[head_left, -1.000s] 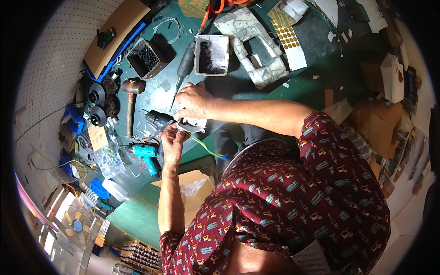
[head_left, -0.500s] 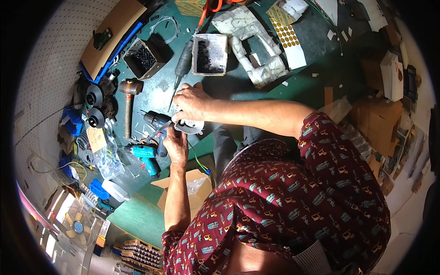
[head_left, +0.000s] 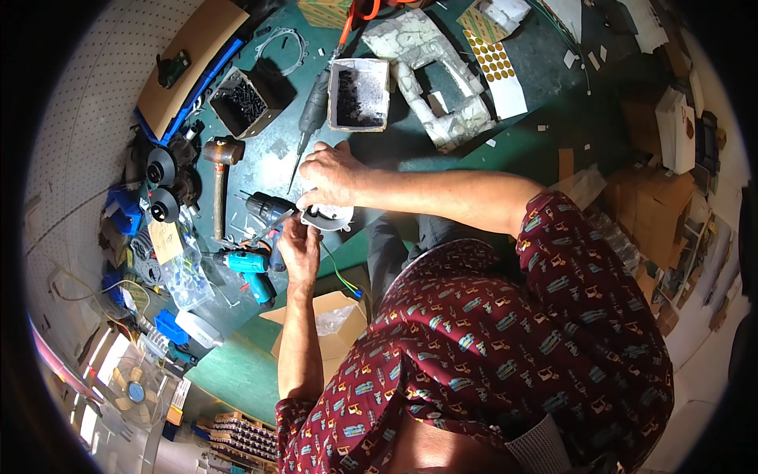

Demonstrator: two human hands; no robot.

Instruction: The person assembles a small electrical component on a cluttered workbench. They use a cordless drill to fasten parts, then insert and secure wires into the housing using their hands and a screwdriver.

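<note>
Both my hands are together over the near edge of the bench, around a round pale grey housing (head_left: 335, 221) with small lugs on its rim. My left hand (head_left: 298, 251) pinches its lower left side, fingers closed. From above, my right hand (head_left: 332, 175) curls its fingers over the top of the housing and covers part of it. Below the housing hangs a green and yellow wire (head_left: 339, 274) with a blue end. A flat metal strip (head_left: 275, 224) juts out left of my left fingers; whether I hold it is unclear. Close by lies a dark blue drill (head_left: 268, 208).
An electric screwdriver (head_left: 314, 107) points toward my right hand, beside a box of small dark parts (head_left: 359, 95) and a screw box (head_left: 241, 105). Leftward lie a hammer (head_left: 222, 178) and a teal drill (head_left: 251, 268). A patterned foam frame (head_left: 442, 87) lies far right; an open carton (head_left: 335, 320) stands below.
The view has shifted slightly. Both hands keep their hold on the housing, with only a very small movement of the fingers.
</note>
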